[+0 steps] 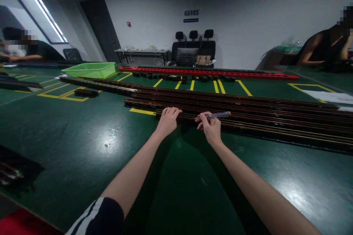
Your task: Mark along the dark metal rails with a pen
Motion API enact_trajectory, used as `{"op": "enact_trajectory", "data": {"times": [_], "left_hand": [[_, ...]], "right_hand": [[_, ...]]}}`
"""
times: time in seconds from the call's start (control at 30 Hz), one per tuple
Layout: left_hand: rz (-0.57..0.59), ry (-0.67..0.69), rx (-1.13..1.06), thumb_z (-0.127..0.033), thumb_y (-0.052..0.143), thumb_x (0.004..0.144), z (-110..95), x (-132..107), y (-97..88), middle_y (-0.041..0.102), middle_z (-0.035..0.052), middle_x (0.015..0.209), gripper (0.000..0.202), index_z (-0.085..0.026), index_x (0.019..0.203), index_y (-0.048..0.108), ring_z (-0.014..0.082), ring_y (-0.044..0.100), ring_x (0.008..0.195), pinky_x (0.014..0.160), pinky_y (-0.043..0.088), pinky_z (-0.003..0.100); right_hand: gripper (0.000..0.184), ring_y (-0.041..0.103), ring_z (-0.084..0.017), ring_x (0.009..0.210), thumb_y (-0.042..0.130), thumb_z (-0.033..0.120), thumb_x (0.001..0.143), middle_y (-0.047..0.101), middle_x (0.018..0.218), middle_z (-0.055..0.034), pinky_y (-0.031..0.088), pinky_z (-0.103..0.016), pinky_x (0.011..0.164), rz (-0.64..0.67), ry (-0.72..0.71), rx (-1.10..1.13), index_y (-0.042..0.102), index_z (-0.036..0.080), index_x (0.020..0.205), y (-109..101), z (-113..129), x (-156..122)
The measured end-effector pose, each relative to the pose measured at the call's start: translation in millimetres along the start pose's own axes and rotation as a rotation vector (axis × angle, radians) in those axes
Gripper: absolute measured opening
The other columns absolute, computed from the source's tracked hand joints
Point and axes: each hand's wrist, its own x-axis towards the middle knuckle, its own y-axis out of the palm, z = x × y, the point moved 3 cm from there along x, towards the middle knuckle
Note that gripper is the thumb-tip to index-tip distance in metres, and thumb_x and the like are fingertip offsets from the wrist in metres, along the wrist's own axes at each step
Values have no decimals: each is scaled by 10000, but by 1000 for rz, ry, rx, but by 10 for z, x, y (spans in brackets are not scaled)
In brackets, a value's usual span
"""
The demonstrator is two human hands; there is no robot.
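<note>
Long dark metal rails [264,117] with copper-coloured lines lie side by side across the green table. At the near edge of this bundle, my left hand [168,120] is closed over the left part of the front rail; its thumb is hidden. My right hand [211,128] grips a slim screwdriver [219,115] with a clear, purplish handle. The tool lies nearly level, its thin tip pointing left at the front rail between my hands. Whether the tip touches the rail I cannot tell.
Beyond the rails are a red slotted bar [206,72], small black parts [171,77] and a green basket [91,69]. A short dark piece [86,93] and another rail bundle [16,169] lie left. People sit at both sides. White paper [331,96] lies right.
</note>
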Motion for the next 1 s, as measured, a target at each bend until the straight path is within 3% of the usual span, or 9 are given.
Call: {"op": "enact_trajectory", "data": {"times": [0.23,0.63,1.0], "left_hand": [[12,3,-86,30,328,741,12,10,-20,605,83,1171,529,-168,1164,575,207,515,1153,1047,352,420],[-2,36,-107,-249,500,835,18,2,-14,607,93,1125,362,-146,1176,564,230,533,1090,1006,363,407],[-8,32,-87,-233,505,848,24,4,10,612,83,1091,311,-138,1138,568,222,541,1064,982,374,391]], "right_hand": [[413,572,-127,433,535,566,801,681,690,-73,441,-239,427,58,-14,-40,581,156,779,10,-15,19],[388,574,-126,440,532,547,815,682,700,-69,446,-239,444,87,-36,-49,576,163,785,14,-16,19],[400,574,-122,435,525,552,817,685,701,-75,446,-231,438,83,-32,-53,576,157,780,19,-32,24]]}}
